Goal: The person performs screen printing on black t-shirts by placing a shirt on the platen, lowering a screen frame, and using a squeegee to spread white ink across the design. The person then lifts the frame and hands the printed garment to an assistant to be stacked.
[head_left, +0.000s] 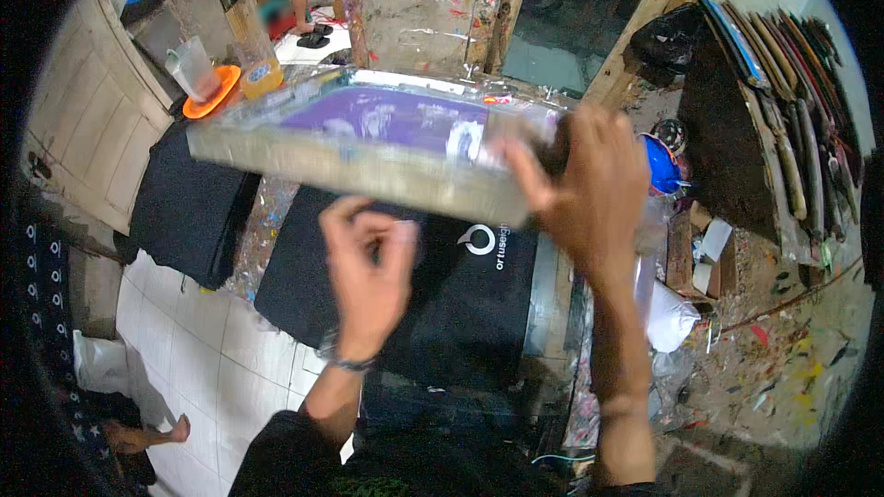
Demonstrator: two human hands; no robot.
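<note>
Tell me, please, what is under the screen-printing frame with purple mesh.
Black fabric extends from under the screen-printing frame, with a white logo showing beyond its near edge. The frame covers whatever lies farther back, so that cannot be seen.

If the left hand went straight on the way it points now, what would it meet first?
Probably the near side of the screen frame, just ahead of the left hand; depth is unclear, so it might pass underneath.

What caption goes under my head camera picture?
Right hand at the raised purple screen, left hand above black cloth with a white print.
</note>
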